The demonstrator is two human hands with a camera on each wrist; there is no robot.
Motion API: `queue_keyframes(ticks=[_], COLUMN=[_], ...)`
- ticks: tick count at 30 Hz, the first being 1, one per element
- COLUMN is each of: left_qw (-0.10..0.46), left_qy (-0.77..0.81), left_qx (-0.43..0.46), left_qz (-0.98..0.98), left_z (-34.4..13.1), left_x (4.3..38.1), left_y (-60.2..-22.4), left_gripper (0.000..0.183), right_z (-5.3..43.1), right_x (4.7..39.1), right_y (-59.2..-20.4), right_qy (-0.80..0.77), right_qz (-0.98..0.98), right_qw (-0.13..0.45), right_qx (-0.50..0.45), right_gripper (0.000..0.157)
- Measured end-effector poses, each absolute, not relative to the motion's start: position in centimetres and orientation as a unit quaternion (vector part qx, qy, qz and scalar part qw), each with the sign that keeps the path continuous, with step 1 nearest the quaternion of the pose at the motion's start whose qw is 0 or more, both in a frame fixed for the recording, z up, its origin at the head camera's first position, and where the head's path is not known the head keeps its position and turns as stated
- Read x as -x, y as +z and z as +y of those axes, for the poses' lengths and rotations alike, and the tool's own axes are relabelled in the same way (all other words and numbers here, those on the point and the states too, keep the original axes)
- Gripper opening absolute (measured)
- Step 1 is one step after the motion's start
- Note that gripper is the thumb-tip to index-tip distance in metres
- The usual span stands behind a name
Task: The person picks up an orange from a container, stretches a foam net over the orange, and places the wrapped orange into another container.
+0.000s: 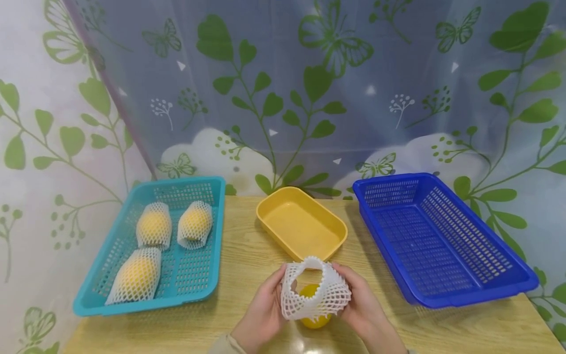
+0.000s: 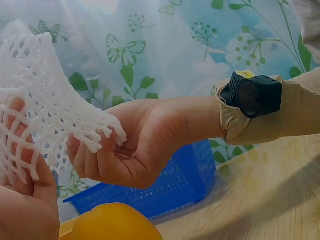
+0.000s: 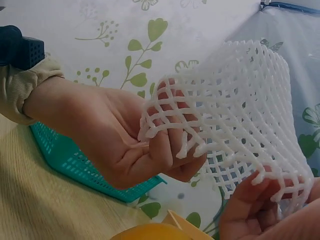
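Note:
Both hands hold a white foam fruit net (image 1: pixel 316 300) stretched wide between them, its top opening facing up. My left hand (image 1: pixel 267 301) grips the net's left side, and my right hand (image 1: pixel 363 306) grips its right side. In the left wrist view the right hand (image 2: pixel 127 142) has its fingers curled on the net's edge. The left hand (image 3: pixel 117 132) pinches the other edge in the right wrist view. A yellow mango (image 1: pixel 316 322) sits below the net, partly hidden by it; both wrist views show only the top of this mango (image 2: pixel 115 222).
At left, a teal basket (image 1: pixel 219 236) contains three netted mangoes (image 1: pixel 154 226). A yellow tray (image 1: pixel 300 223) stands on the wooden table (image 1: pixel 240 255) just beyond the hands. To the right is a blue basket (image 1: pixel 424 246). A patterned curtain (image 1: pixel 283 98) hangs behind.

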State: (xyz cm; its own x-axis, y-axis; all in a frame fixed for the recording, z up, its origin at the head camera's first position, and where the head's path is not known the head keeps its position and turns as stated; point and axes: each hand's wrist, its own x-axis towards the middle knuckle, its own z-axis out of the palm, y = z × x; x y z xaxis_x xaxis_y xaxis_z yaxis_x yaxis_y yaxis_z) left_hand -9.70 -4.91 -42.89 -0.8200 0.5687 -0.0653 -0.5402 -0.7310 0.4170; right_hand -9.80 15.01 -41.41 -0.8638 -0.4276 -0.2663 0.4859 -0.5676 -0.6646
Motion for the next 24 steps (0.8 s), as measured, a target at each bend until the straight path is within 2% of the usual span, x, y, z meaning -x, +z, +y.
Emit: queue_keyframes(ticks=[10,19,24], left_qw=[0.258,0.200,0.202], left_qy=[0.908,0.891,0.889], left_qx=[0.033,0.036,0.032], left_qz=[0.329,0.405,0.411], left_z=[-4.3,-4.6,-4.7], left_x=[10.4,10.6,10.8], left_y=[-45.0,-47.1,-48.2], left_gripper=[0.036,0.043,0.046], right_z=[15.1,15.0,14.8], right_x=[10.0,10.4,10.7], right_y=[-43.0,-45.0,-46.3], right_qy=[-0.847,-0.820,-0.806], right_qz=[0.487,0.538,0.562], right_qw=[0.200,0.153,0.103], right_qx=[-0.078,-0.119,-0.155], right_gripper=[0.020,0.016,0.014])
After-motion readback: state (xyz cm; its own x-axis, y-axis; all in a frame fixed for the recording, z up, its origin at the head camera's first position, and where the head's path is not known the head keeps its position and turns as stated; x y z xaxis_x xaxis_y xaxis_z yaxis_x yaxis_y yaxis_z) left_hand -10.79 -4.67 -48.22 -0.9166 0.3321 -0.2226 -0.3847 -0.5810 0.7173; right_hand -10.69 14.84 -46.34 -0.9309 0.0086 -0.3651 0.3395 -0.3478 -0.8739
